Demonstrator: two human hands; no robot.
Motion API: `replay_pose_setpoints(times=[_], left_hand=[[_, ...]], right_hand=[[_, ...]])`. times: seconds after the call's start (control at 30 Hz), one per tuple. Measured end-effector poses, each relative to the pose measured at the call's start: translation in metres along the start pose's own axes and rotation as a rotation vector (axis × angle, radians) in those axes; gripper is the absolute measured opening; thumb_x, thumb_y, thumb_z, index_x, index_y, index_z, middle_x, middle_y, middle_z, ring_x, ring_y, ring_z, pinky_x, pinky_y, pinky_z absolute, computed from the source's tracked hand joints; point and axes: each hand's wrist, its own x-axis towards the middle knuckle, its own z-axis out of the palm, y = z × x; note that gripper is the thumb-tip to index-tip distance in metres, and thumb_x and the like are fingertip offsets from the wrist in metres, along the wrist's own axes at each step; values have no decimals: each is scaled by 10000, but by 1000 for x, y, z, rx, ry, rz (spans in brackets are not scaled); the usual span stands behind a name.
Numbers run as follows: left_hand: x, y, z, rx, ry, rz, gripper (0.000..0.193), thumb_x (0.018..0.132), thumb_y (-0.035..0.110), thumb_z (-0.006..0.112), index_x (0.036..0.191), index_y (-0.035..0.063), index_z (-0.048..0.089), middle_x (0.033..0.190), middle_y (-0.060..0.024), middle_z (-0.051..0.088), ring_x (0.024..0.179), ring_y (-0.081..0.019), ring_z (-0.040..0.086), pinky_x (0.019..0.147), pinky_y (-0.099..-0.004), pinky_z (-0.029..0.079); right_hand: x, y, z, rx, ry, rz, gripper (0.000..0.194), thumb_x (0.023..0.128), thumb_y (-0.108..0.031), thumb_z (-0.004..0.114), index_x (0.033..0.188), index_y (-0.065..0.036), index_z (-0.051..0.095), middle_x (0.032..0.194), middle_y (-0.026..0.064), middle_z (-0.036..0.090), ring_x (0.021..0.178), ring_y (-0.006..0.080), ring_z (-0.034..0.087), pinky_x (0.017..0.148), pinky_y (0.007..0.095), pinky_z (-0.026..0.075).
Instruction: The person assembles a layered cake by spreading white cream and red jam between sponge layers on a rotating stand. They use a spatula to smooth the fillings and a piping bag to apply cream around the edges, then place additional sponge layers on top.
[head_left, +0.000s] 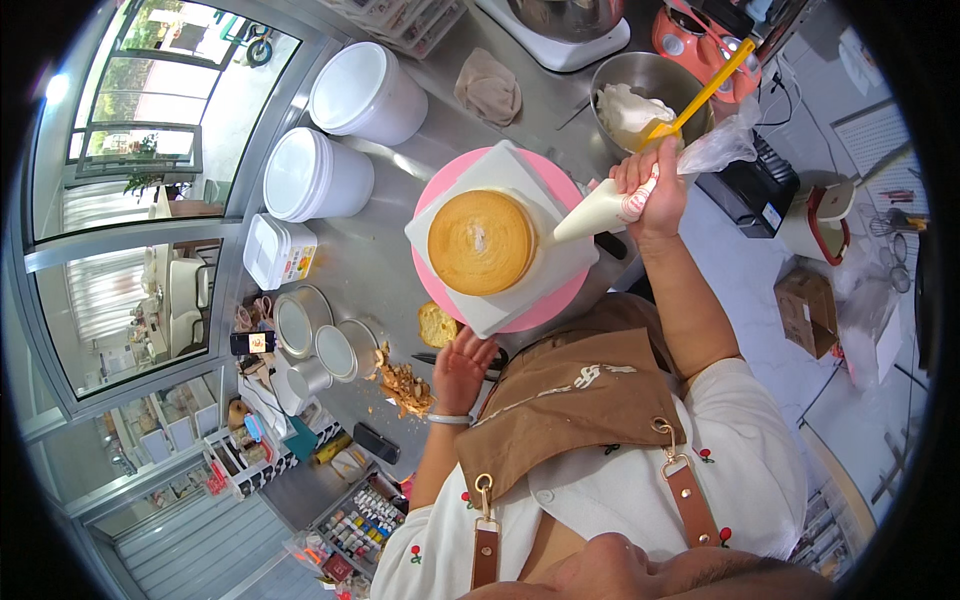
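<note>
My right hand (656, 191) grips a piping bag (596, 217) filled with pale cream, its plastic tail trailing behind. The bag's tip points at the side of a round golden sponge cake (480, 244), which has a small white smear on top. Under the cake lies a square white sheet (506, 169) on a pink round turntable (551, 161). At the turntable's near left rim is my left hand (461, 367), palm showing and fingers extended, holding nothing; whether the fingertips touch the rim I cannot tell. A cut piece of sponge (436, 325) and a dark-bladed knife (424, 358) lie near it.
A steel bowl (607, 75) of white cream holds a yellow spatula (712, 86). White lidded buckets (349, 94), a cloth (487, 86), round cake tins (300, 319), brown crumbs (405, 386) and a phone (376, 442) rest on the steel worktop (405, 262).
</note>
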Motion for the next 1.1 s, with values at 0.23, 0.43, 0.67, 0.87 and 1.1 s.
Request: replay_pose_setpoints(times=[0.23,0.43,0.67,0.87,1.1], left_hand=[[5,21,5,-20,182,121,626,1044,420,397,1500,-9,388,1512,-194,468,1387,-333,467,1167,-468,362],[4,15,7,-30,7,3,634,1040,452,418,1482,-3,423,1500,-200,481,1395,-333,454,1175,-473,340],[8,20,13,-87,-105,-164,576,1051,382,418,1440,-41,455,1441,-202,543,1356,-338,502,1152,-471,380],[11,18,4,-164,243,51,549,1043,352,463,1397,-67,486,1424,-212,550,1328,-336,526,1144,-474,404],[11,9,2,-107,251,-49,585,1025,393,477,1385,-69,490,1397,-212,563,1314,-336,529,1148,-509,391]], right_hand=[[1,3,3,-1,9,8,597,1080,-470,379,584,-138,406,503,31,397,478,172,420,656,366,450],[2,2,5,-4,-7,2,598,1078,-473,388,580,-141,399,503,25,390,470,169,406,634,361,438],[6,3,7,0,-11,0,601,1076,-476,406,574,-146,387,488,9,348,433,162,370,592,350,419],[9,4,6,5,-23,-13,605,1079,-467,411,563,-154,374,478,3,341,410,154,351,572,349,415],[11,1,7,-12,-22,-29,612,1079,-476,410,553,-166,367,464,-4,329,399,147,346,565,349,419]])
